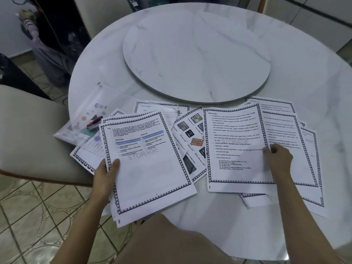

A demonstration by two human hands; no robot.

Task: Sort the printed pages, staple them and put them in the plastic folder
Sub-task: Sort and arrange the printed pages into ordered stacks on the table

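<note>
Both forearms are bare and come in from the bottom edge. Left forearm [82,216] angles up from lower left. Left hand [106,175] grips the left edge of a stack of pages [148,168], with the thumb [114,164] flat on top and the fingers hidden underneath. Right forearm [304,206] runs up from lower right. Right hand [280,157] is knuckles up, fingers curled, pinching the right edge of a sheet [234,149]. The hands are well apart and roughly level.
</note>
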